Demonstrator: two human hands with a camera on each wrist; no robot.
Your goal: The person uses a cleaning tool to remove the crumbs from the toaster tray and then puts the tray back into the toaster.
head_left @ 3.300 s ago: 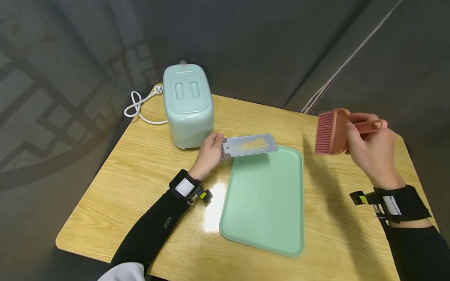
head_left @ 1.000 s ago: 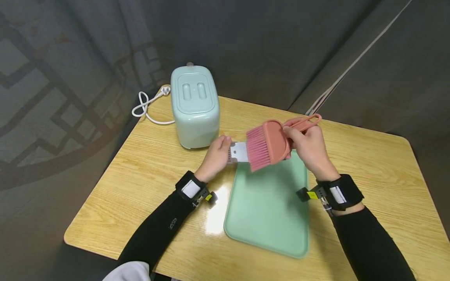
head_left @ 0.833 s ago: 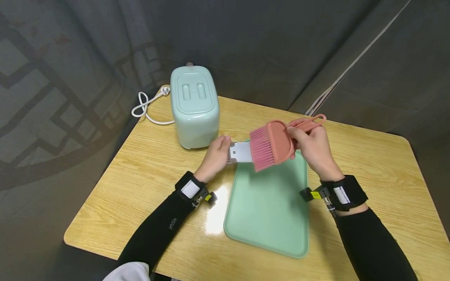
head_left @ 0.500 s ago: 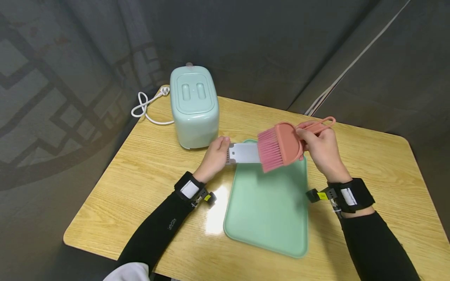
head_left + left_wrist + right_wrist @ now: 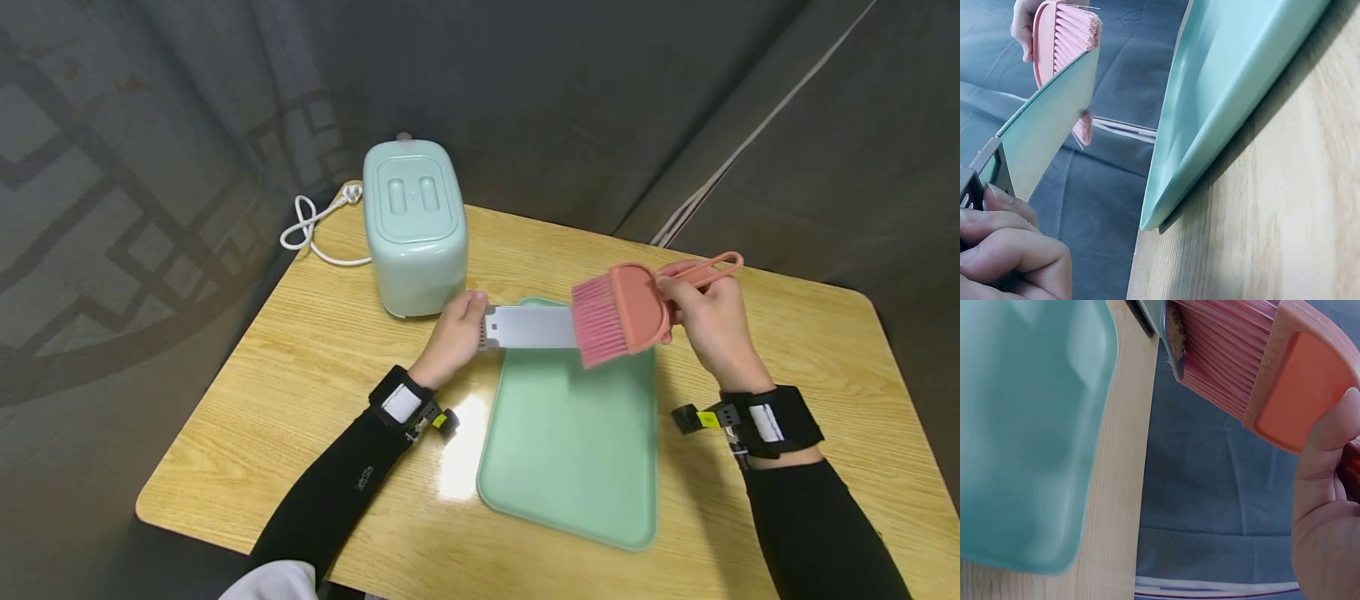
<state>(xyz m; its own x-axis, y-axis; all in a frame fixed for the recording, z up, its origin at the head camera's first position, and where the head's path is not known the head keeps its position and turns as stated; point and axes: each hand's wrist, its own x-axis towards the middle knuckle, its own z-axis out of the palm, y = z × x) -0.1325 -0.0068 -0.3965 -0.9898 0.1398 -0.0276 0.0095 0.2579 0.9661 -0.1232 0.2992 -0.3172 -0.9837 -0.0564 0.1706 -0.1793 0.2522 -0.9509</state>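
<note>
My left hand (image 5: 450, 337) pinches the near end of a thin metal crumb tray (image 5: 534, 327), held above the far part of a mint green serving tray (image 5: 570, 467). My right hand (image 5: 712, 321) grips the handle of a pink brush (image 5: 637, 308). Its bristles lie across the crumb tray's far end and hide it in the head view. In the right wrist view, brown crumbs (image 5: 1088, 28) are not pointed out clearly from the left, but a heap of crumbs (image 5: 1176, 331) sits against the bristles at the crumb tray's end. Bare metal shows between my left fingers and the bristles.
A mint green toaster (image 5: 416, 225) stands beyond my left hand, lid on top. Its white cord and plug (image 5: 307, 225) lie at the table's left edge. The wooden table (image 5: 247, 450) ends at a grey curtain (image 5: 555, 108) behind.
The brush has come from the right onto the crumb tray, then slid rightward along it toward the far end. Crumbs seen mid-tray earlier are gone from the uncovered metal. My left hand has barely moved.
</note>
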